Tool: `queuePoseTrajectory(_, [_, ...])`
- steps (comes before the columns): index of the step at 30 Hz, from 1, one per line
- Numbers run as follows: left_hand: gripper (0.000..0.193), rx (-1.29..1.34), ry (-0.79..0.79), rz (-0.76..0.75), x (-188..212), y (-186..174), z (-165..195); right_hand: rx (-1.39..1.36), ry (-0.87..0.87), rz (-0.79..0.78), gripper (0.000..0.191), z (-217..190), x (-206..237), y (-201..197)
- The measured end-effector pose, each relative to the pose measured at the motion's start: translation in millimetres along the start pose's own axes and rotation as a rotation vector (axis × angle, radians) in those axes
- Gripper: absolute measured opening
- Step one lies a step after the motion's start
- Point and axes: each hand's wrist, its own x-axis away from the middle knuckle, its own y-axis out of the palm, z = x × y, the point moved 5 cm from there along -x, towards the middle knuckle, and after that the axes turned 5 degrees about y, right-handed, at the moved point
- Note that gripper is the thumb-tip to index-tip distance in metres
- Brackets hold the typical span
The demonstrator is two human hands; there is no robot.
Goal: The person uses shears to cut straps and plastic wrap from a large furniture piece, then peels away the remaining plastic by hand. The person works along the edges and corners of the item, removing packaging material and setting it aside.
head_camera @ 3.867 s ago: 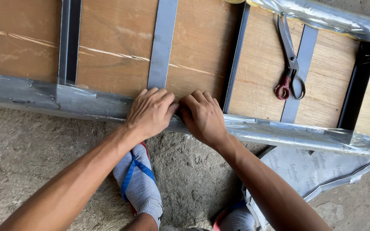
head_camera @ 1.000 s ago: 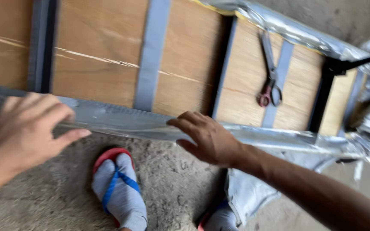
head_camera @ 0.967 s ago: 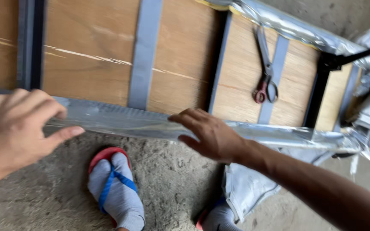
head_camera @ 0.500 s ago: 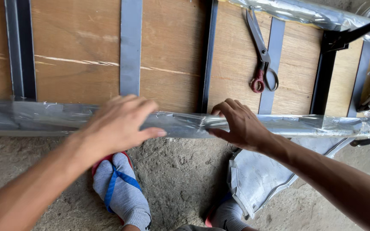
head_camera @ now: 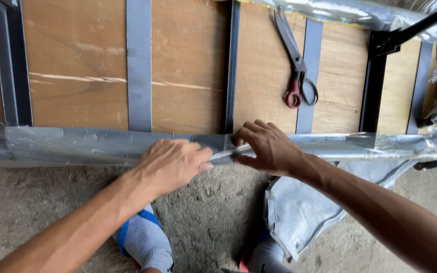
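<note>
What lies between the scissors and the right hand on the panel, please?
In the head view, only bare wooden panel and a grey strip lie between the scissors and the right hand.

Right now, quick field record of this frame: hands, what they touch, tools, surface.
left hand: flat on the grey taped frame edge, thumb toward the other hand
right hand: fingers curled over the same edge, beside the left
scissors: red-handled, shut, lying untouched on the plywood panel
silver sheet: loose piece hanging below the edge, by the right forearm
floor: rough concrete
</note>
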Motion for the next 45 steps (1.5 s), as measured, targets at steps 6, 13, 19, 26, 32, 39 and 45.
queuePoseTrajectory(6, [0.028,-0.040,0.058,0.148,6.3,-13.2,6.0,0.080,0.019,-0.039,0.048,1.2,-4.6,-10.8])
queuePoseTrajectory(13, [0.027,0.022,0.039,0.172,2.7,-11.9,0.0,0.063,0.008,-0.047,0.057,2.5,-7.6,-14.9])
queuePoseTrajectory(19, [0.028,-0.004,0.005,0.153,-1.9,-0.4,-9.9,0.054,0.098,-0.055,0.055,7.9,-13.7,-10.7])
queuePoseTrajectory(26, [0.032,-0.051,0.012,0.126,-3.4,8.6,-16.7,0.000,0.164,-0.134,0.050,26.7,-21.6,13.2])
queuePoseTrajectory(32, [0.035,-0.043,0.071,0.110,3.9,12.5,-14.0,0.298,0.291,-0.136,0.040,48.3,-10.0,37.4])
queuePoseTrajectory(39, [0.029,0.000,0.088,0.156,15.2,17.2,-11.1,0.226,0.222,-0.005,0.044,65.3,-9.2,42.3])
queuePoseTrajectory(45, [0.030,0.014,0.067,0.152,20.8,17.3,-7.0,0.270,0.244,0.176,0.048,137.1,5.3,43.1])
